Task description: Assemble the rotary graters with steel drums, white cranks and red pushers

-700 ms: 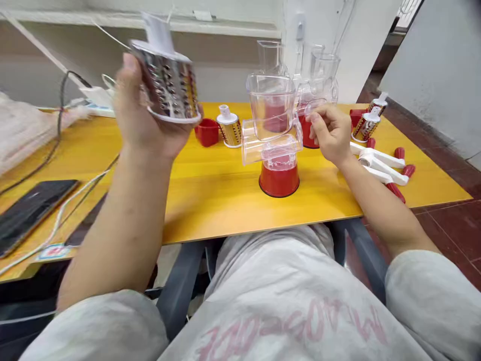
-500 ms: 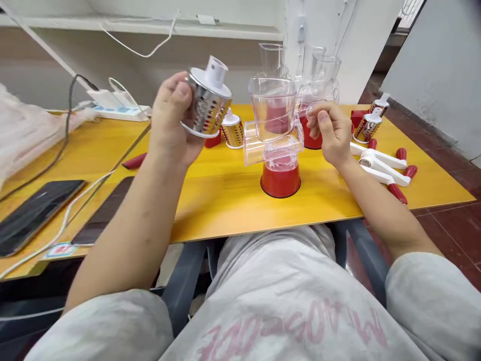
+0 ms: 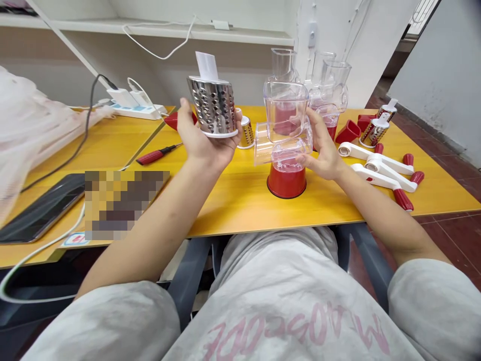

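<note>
My left hand (image 3: pixel 205 145) holds up a shiny metal grater drum (image 3: pixel 214 106) with a white shaft pointing upward. The palm supports it from below, with the thumb on the left and fingertips on the right. At the right side of a rotary grater (image 3: pixel 287 179), my right hand (image 3: pixel 323 153) wraps around the clear housing, thumb low in front and fingers behind. This grater stands upright on its red base, its clear hopper on top and its barrel opening facing left. Behind my left hand, another grater drum (image 3: pixel 246 133) stands on the table.
White crank handles (image 3: pixel 391 168) with red grips lie at the right, near more grater drums (image 3: pixel 375 132) and a red pusher (image 3: pixel 348 132). Further clear grater housings (image 3: pixel 334 80) stand behind. Leftward are a screwdriver (image 3: pixel 152 156), a phone (image 3: pixel 45 205), cables and a power strip (image 3: pixel 137 109).
My left hand has turned the grater drum more upright and brought it rightward. My right hand has opened from its curled pose and closed on the rotary grater's housing.
</note>
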The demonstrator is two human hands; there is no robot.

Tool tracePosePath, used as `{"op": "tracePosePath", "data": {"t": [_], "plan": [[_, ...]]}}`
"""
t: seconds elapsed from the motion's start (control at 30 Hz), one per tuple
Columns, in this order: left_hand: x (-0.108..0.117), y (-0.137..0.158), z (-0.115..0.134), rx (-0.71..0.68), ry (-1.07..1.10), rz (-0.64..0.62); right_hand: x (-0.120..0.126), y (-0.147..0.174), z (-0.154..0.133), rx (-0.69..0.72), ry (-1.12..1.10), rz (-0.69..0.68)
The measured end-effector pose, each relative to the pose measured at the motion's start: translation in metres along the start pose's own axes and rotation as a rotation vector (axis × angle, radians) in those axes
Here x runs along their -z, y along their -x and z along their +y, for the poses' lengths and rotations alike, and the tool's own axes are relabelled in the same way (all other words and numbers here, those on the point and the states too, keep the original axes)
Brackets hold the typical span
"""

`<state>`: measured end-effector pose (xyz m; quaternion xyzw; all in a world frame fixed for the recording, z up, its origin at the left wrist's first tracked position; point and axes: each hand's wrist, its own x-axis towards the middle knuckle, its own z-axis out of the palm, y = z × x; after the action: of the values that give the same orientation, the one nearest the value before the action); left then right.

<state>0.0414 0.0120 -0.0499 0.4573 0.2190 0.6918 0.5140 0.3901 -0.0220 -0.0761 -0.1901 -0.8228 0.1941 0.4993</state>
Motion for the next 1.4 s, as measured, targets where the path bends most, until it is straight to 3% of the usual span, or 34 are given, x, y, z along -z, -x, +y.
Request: {"op": "tracePosePath", "data": {"t": [0.17, 0.4, 0.57, 0.67, 0.8, 1.03, 1.13, 1.27, 1.4], "plan": [[-0.004, 0.005, 0.012, 0.072, 0.022, 0.015, -0.005, -0.003, -0.015, -0.062, -0.001, -0.013], [-0.023, 0.028, 0.058, 0.095, 0.1, 0.037, -0.009, -0.006, -0.025, -0.082, 0.008, -0.009], [-0.026, 0.046, 0.076, -0.017, 0.158, 0.097, -0.011, -0.002, -0.015, -0.061, 0.014, 0.003], [-0.023, 0.054, 0.071, -0.08, 0.122, 0.172, -0.011, 0.001, -0.006, -0.028, 0.012, 0.001], [-0.011, 0.063, 0.045, -0.153, 0.089, 0.272, -0.011, 0.004, 0.0, -0.005, -0.005, 0.001], [0.011, 0.082, 0.005, -0.124, -0.16, 0.238, -0.018, -0.001, -0.021, -0.114, -0.039, 0.055], [0.003, 0.087, 0.004, -0.198, -0.201, 0.189, -0.02, -0.004, -0.028, -0.117, -0.038, 0.055], [-0.02, 0.096, 0.006, -0.232, -0.122, 0.248, -0.021, -0.003, -0.024, -0.084, -0.009, 0.039], [-0.037, 0.103, 0.002, -0.211, -0.127, 0.106, -0.021, -0.003, -0.022, -0.087, -0.016, 0.046]]}}
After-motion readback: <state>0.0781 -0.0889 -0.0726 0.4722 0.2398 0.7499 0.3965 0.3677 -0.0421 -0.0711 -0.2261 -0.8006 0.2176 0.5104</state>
